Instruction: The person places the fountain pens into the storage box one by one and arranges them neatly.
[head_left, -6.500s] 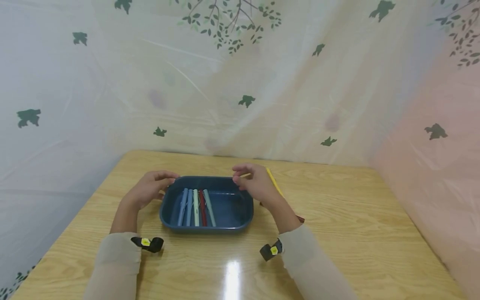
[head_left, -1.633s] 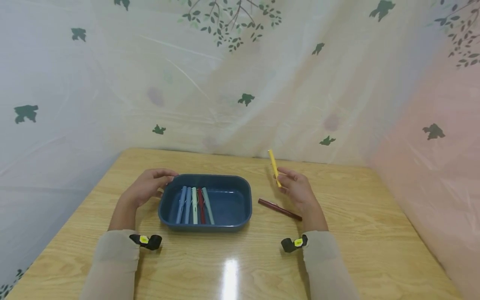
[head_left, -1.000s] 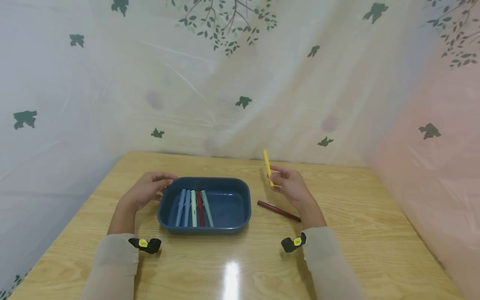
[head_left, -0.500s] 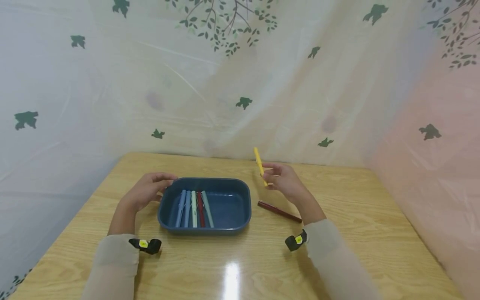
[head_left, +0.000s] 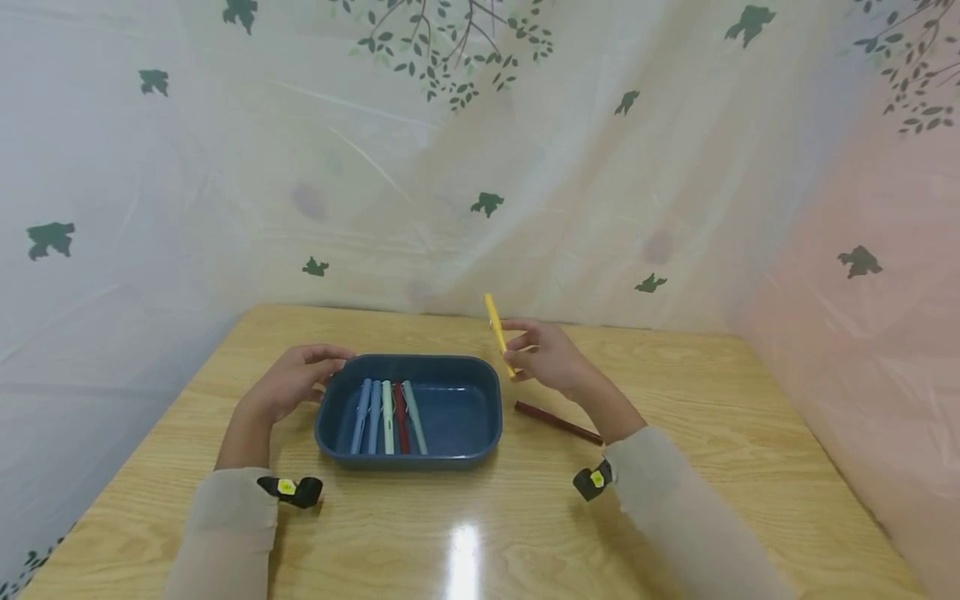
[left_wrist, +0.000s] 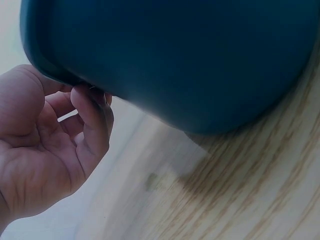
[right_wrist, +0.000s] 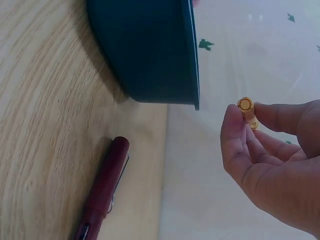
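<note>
A yellow pen (head_left: 498, 333) is pinched between the thumb and fingers of my right hand (head_left: 546, 357), raised just beyond the right back corner of the dark blue plastic tray (head_left: 457, 457). The right wrist view shows the yellow pen (right_wrist: 245, 105) end-on at the fingertips. My left hand (head_left: 291, 382) grips the tray's left back corner; in the left wrist view, thumb and fingers of that hand (left_wrist: 55, 135) meet at the tray's rim. Inside the tray, two blue pens (head_left: 367, 417), a pale green pen (head_left: 387, 417), a red pen (head_left: 402, 417) and a grey-green pen (head_left: 416, 417) lie side by side at left.
On the wooden table (head_left: 712, 467), a dark maroon pen (head_left: 558, 422) lies slantwise right of the tray, partly beneath the right forearm in the head view. A patterned curtain (head_left: 420, 183) hangs behind the table, with more fabric along the right side.
The right hand was at the tray's right back corner, then took the yellow pen up from the table. Over the last second it has carried the pen left toward the tray. The left hand stays put.
</note>
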